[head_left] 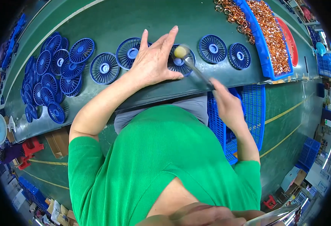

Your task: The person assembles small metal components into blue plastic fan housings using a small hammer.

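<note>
My right hand (227, 103) is wrapped round the handle of a mallet (199, 73). Its yellowish head, blurred by motion, hangs over a round blue slotted plastic disc (180, 67). My left hand (154, 58) has its fingers spread, with the thumb and fingertips at the edges of that same disc. Just left of it, partly behind my left hand, lies another blue disc (127, 52), with a further blue disc (104, 68) beyond. To the right are two more, a larger blue disc (213, 49) and a smaller-looking disc (239, 55).
A pile of blue discs (48, 79) covers the left of the green table (150, 20). At right stands a blue tray (261, 49) full of copper-coloured rings (271, 37), with loose rings (233, 13) beside it and a red tray (291, 45) behind. Blue crates (254, 109) sit below the table edge.
</note>
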Demonstrator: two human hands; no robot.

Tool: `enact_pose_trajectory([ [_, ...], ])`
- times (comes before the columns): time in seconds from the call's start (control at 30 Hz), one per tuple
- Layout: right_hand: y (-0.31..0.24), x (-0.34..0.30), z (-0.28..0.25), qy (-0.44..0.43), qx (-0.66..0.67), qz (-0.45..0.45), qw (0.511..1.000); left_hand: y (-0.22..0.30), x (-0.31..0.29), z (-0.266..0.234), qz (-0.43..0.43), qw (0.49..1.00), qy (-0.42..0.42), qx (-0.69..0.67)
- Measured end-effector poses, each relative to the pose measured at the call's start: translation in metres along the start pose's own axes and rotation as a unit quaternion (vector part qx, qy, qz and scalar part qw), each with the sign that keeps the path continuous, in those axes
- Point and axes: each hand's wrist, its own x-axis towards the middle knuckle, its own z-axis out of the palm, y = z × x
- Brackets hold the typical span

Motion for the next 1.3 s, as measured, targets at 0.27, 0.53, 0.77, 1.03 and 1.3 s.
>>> enact_pose_trajectory([
  [0.27,-0.004,-0.006,-0.016,-0.109,0.109,0.051,0.987,-0.047,-0.038,-0.059,-0.046,0.997,0.011,0.064],
  [0.53,0.024,0.006,0.000,0.017,0.039,0.125,0.991,-0.024,-0.034,-0.046,-0.021,0.990,0.136,-0.017],
  [0.77,0.006,0.001,-0.022,0.065,0.205,0.126,0.968,0.019,-0.004,0.015,0.024,0.998,0.056,0.017],
  [1.03,0.013,-0.022,-0.012,-0.036,-0.012,0.113,0.993,0.023,0.012,0.025,-0.016,0.998,0.045,-0.034],
  [1.3,0.004,-0.013,-0.013,0.048,0.016,-0.005,0.999,0.017,0.008,0.022,-0.050,0.997,0.030,-0.056],
])
